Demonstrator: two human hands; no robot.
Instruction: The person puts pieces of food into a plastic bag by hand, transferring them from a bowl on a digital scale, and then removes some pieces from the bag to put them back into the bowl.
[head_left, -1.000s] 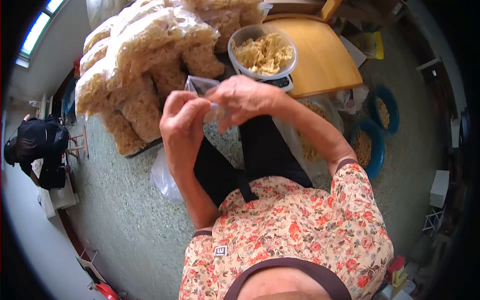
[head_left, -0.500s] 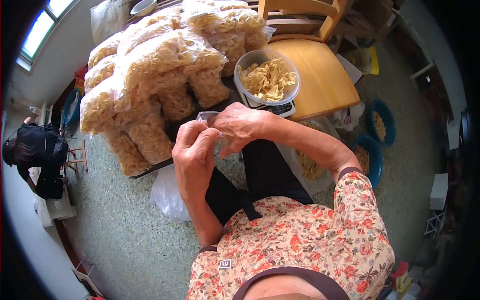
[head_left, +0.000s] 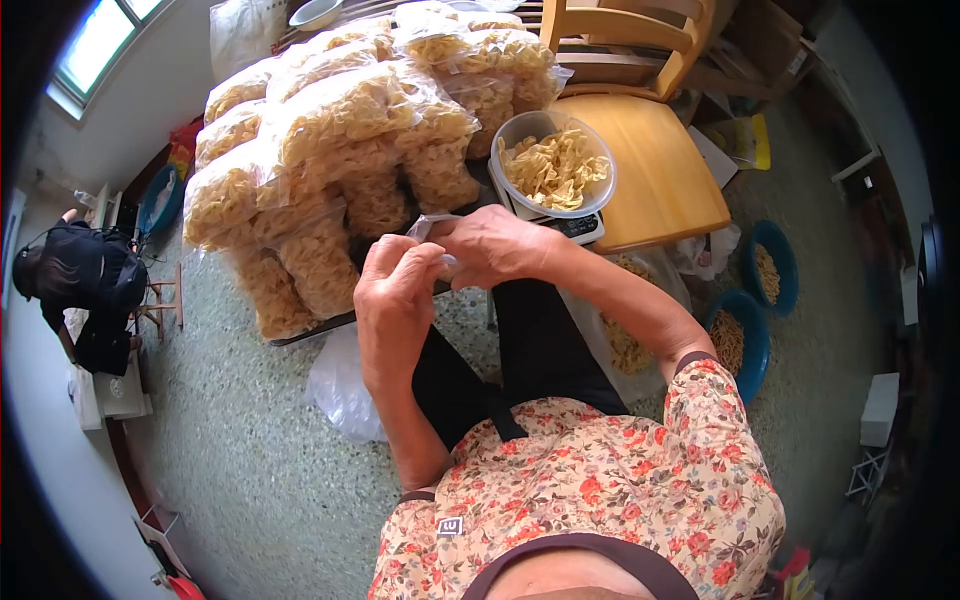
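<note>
Between my hands is a clear plastic bag (head_left: 428, 226), mostly hidden by the fingers. My left hand (head_left: 397, 290) is closed, thumb and fingers pinching the bag's edge. My right hand (head_left: 493, 244) is curled round its other side, with the fingertips partly hidden. Just beyond my right hand, a clear round tub (head_left: 606, 187) of pale, dried strips (head_left: 545, 165) rests on a digital kitchen scale (head_left: 583, 228). Filled bags of similar strips (head_left: 340, 115) are piled at the table's left and back.
A wooden chair (head_left: 650, 170) adjoins the scale. Blue-green basins (head_left: 765, 345) with pale pieces stand on the floor at right. A white plastic bag (head_left: 345, 385) hangs below the table edge. A person in dark clothes (head_left: 85, 275) bends at far left.
The view has shifted slightly, so the scene sits a little further right. My hands stay close together on the clear bag, with the fingers slightly readjusted and a bit more plastic showing.
</note>
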